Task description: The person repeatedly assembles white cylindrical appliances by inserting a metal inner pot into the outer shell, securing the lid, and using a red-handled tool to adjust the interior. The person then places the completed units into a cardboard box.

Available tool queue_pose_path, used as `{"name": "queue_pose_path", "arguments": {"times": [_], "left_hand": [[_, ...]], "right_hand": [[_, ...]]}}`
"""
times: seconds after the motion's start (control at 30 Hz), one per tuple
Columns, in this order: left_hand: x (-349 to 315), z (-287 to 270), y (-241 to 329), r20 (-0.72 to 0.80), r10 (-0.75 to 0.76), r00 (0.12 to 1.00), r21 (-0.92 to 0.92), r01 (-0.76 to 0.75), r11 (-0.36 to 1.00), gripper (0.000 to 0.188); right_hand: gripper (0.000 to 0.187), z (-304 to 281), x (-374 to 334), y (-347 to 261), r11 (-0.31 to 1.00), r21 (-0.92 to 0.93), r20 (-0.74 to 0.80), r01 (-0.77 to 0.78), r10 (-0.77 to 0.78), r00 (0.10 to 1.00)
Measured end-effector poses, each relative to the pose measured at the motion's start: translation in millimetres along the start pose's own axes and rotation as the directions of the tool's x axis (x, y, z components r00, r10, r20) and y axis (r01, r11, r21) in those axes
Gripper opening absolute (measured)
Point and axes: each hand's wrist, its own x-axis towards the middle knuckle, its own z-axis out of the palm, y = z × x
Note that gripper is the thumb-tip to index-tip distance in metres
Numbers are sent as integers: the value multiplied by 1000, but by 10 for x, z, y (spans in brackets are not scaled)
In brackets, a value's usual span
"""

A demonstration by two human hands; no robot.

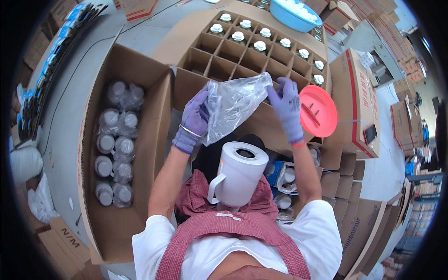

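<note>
A clear plastic bag stretches between my hands above my lap. My left hand, in a purple glove, is closed on its left edge. My right hand, also gloved, is at the bag's right end, thumb beside the plastic and fingers apart from it. Below the bag, a white jug-shaped container with a side handle and a dark round opening stands upright at my lap. Just right of my right hand is a round red plastic dish with a few thin dark red pieces in it.
A divided carton ahead holds several white-capped bottles. At left, an open carton contains bagged bottles in two rows. A blue basin of white pieces stands far right. Cardboard dividers and a closed carton are at right.
</note>
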Motion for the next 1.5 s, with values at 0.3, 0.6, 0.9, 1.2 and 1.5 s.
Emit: {"name": "queue_pose_path", "arguments": {"times": [0.3, 0.6, 0.9, 1.2, 1.5], "left_hand": [[24, 169, -599, 202, -182, 962, 946, -144, 289, 38], [-1208, 430, -537, 95, -78, 992, 575, 9, 818, 55], [-2850, -104, -706, -235, 204, 950, 789, 64, 611, 48], [-1862, 440, -625, 14, 117, 993, 958, -47, 283, 51], [-1414, -108, -994, 659, 95, 746, 741, -621, -256, 73]], "right_hand": [[19, -60, -1008, 160, -73, 944, 324, -321, 371, 870], [16, -38, -1946, 340, 970, 232, -13, -70, 75, 997], [25, -414, -3466, 220, 899, 135, 337, 417, -437, 834], [27, -471, -3601, 238, 941, 153, 255, 302, -333, 908], [121, -707, -3665, -262, 848, 503, -31, -169, 213, 976]]}}
